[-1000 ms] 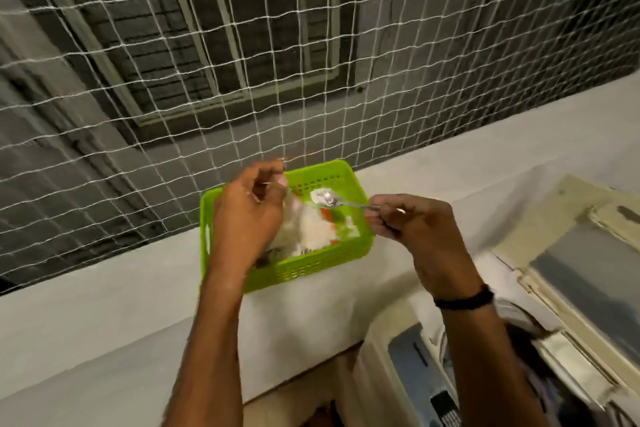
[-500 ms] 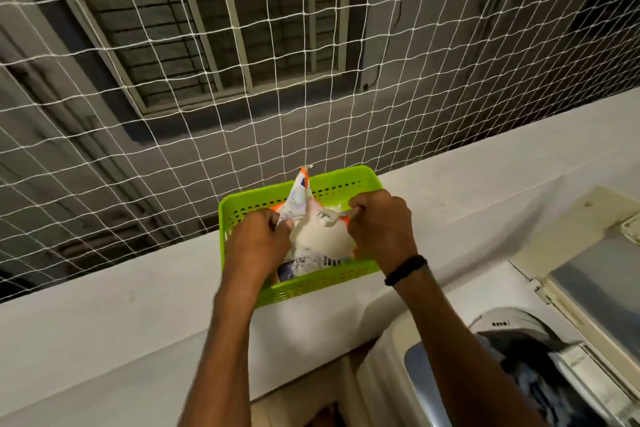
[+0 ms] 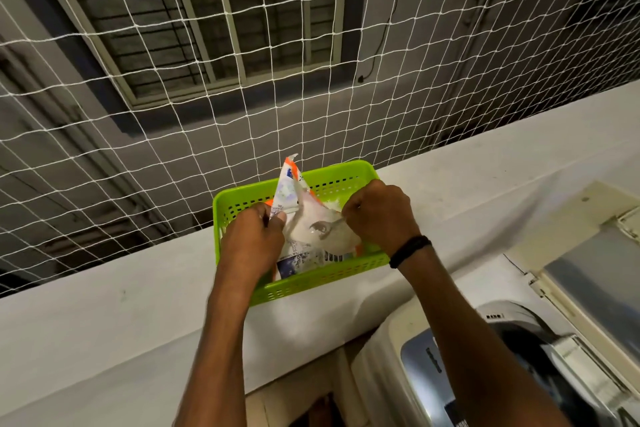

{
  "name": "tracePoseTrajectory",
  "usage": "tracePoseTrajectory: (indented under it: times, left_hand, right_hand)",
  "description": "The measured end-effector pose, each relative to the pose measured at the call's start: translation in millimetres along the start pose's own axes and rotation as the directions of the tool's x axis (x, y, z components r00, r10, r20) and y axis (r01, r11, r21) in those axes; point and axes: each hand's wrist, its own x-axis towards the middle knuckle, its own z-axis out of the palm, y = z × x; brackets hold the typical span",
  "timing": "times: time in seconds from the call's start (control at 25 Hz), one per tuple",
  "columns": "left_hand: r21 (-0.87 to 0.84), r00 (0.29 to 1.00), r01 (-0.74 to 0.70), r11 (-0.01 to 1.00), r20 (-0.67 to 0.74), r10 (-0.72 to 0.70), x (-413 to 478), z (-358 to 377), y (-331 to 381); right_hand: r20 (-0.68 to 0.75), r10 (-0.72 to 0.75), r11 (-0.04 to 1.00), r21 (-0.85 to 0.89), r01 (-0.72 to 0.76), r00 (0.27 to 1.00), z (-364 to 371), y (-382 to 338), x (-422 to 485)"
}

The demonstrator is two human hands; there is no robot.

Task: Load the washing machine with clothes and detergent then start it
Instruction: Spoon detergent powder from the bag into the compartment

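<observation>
A white, blue and orange detergent packet stands in a green plastic basket on the white ledge. My left hand pinches the packet's open edge on the left. My right hand grips the handle of a metal spoon, whose bowl is down inside the packet in the white powder. The top-loading washing machine is at the bottom right with its lid raised; dark clothes show dimly in the drum.
The white ledge runs across the view, with a white rope safety net right behind it. The basket sits close to the net. The machine stands just below the ledge.
My right hand brought the spoon from above the basket down into the packet. My left hand lifted the packet's edge upright. The camera has shifted towards the basket.
</observation>
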Motion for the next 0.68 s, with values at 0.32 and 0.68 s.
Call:
tracePoseTrajectory:
  times: [0.32, 0.68]
  left_hand:
    - [-0.014, 1.000, -0.002, 1.000, -0.017, 0.001, -0.8, 2.2, 3.3]
    - [-0.043, 1.000, -0.015, 0.999, -0.011, 0.015, 0.3, 1.7, -0.2]
  right_hand:
    - [0.432, 0.071, 0.941, 0.269, -0.204, 0.899, 5.4, -2.3, 5.2]
    - [0.365, 0.100, 0.787, 0.540, -0.298, 0.926, -6.5, 1.9, -0.1]
